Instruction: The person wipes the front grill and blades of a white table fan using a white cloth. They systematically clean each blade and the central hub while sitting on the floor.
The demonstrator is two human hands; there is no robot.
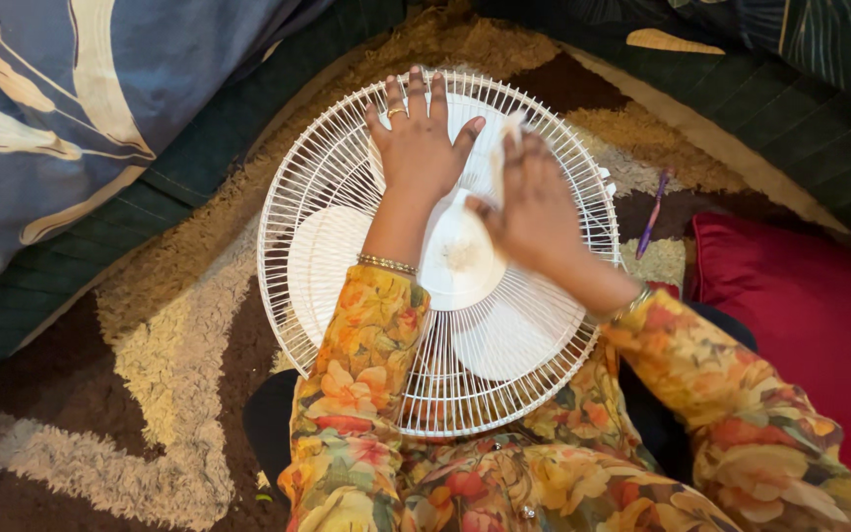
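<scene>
Head view, left hand (418, 148) flat, fingers open on fan grille (327, 212), right hand (534, 207) fingers gripping cloth (500, 148)

white wire fan grille (347, 177), shaggy rug (179, 355), glossy plastic blades (327, 251)

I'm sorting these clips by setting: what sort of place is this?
Probably a home living room or bedroom floor. A brown and cream shag rug lies underfoot, a red cushion and a blue patterned fabric flank it, and a white wire-caged fan lies flat under both hands.
</scene>
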